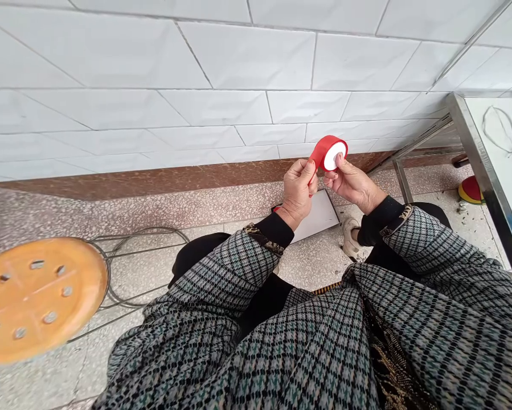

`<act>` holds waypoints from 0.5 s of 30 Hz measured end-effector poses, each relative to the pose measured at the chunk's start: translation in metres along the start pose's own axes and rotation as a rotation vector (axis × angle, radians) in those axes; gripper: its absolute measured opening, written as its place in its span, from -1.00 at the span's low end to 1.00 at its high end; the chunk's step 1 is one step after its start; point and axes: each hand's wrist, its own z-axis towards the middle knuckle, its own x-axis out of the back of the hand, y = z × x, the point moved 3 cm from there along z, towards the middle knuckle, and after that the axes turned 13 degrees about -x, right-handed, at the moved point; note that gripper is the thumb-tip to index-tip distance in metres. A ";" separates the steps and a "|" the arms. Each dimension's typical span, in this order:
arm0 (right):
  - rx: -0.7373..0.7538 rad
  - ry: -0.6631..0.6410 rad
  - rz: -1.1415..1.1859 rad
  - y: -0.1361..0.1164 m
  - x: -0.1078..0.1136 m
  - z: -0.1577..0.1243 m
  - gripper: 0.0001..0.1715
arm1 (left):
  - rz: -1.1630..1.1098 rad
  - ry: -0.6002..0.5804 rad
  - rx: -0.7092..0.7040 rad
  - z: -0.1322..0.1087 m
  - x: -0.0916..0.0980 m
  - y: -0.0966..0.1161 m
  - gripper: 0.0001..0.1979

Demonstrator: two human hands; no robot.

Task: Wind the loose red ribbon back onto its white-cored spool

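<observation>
Out in front of the lap, both arms are reaching forward in checked sleeves with black cuffs, and the two hands are coming close together at a roll of red tape (326, 149). The left hand (297, 187) is pinching the strip that's running off the roll, thumb on top and fingers curling under. The right hand (353, 185) is gripping the roll itself, thumb pressing on the white core (333, 152) and fingers bending in below. So the tape is hanging in mid-air between them, tilting its white face toward the right hand.

Down underneath, a white panel with a dark edge (313, 219) is lying on the floor, with the left hand and forearm covering part of it. A pale shoe (350, 239) is sitting just beside it. Over on the left, an orange stool seat with holes (29, 299) is taking up the corner, its wire legs sticking out sideways. On the right, a metal-framed table (473, 151) is boxing things in, with a thin grey cable (504, 134) looping on its white top. A red-and-yellow thing, maybe a ball (470, 191), is peeking out past its edge.

White tiles (259, 57) are covering the wall, a brown skirting (153, 182) is running along its foot, and speckled terrazzo (140, 285) is making up the floor.
</observation>
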 end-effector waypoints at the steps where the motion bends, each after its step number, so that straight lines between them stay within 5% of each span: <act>1: -0.004 -0.023 -0.013 0.000 -0.001 0.000 -0.46 | -0.006 0.007 0.002 0.000 0.000 0.001 -0.49; 15: -0.004 -0.072 -0.035 0.000 -0.010 -0.001 -0.38 | -0.028 -0.081 0.115 0.002 -0.002 -0.004 -0.68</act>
